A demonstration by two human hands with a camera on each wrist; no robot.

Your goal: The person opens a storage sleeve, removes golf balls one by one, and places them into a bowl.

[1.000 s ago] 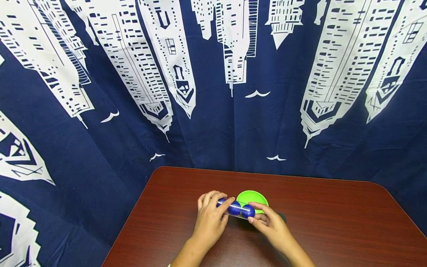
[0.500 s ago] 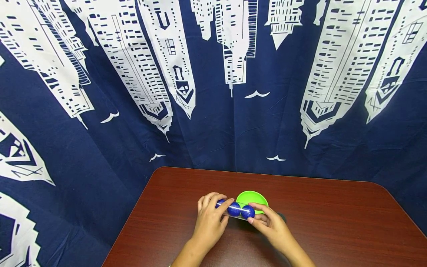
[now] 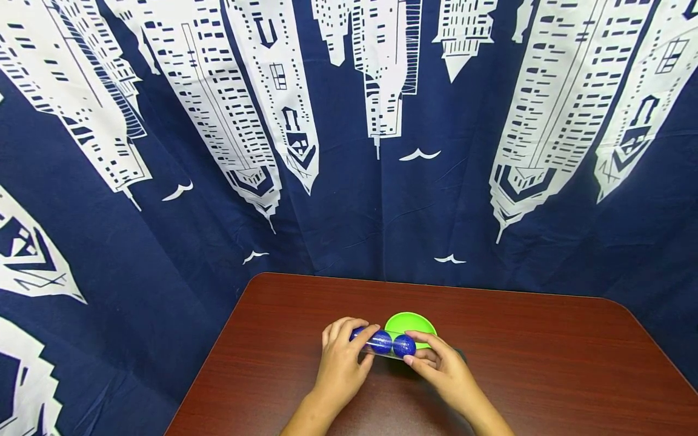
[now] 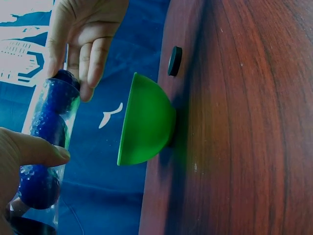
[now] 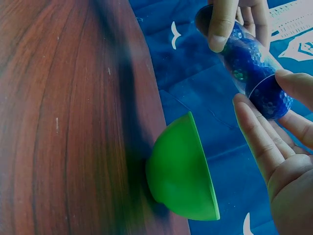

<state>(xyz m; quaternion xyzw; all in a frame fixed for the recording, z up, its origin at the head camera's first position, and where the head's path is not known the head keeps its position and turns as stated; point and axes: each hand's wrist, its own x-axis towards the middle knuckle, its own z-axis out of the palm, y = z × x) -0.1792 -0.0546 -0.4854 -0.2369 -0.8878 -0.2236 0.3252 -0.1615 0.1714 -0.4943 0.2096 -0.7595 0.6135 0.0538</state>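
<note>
A clear plastic tube [image 4: 70, 115] with blue dimpled golf balls [image 3: 382, 343] in a row lies nearly level above a green bowl [image 3: 410, 322]. My left hand [image 3: 342, 363] grips the tube round its left part, where a black cap [image 5: 203, 19] closes that end. At the open right end, the last golf ball [image 5: 271, 98] sticks partly out past the rim. My right hand [image 3: 448, 370] pinches this ball between thumb and fingers. The bowl stands upright on the table, just behind and below the tube.
A loose black cap [image 4: 174, 61] lies on the brown wooden table [image 3: 545, 363] to the right of the bowl, mostly behind the right hand in the head view. A dark blue cloth with white buildings [image 3: 349, 230] hangs behind the table's far edge.
</note>
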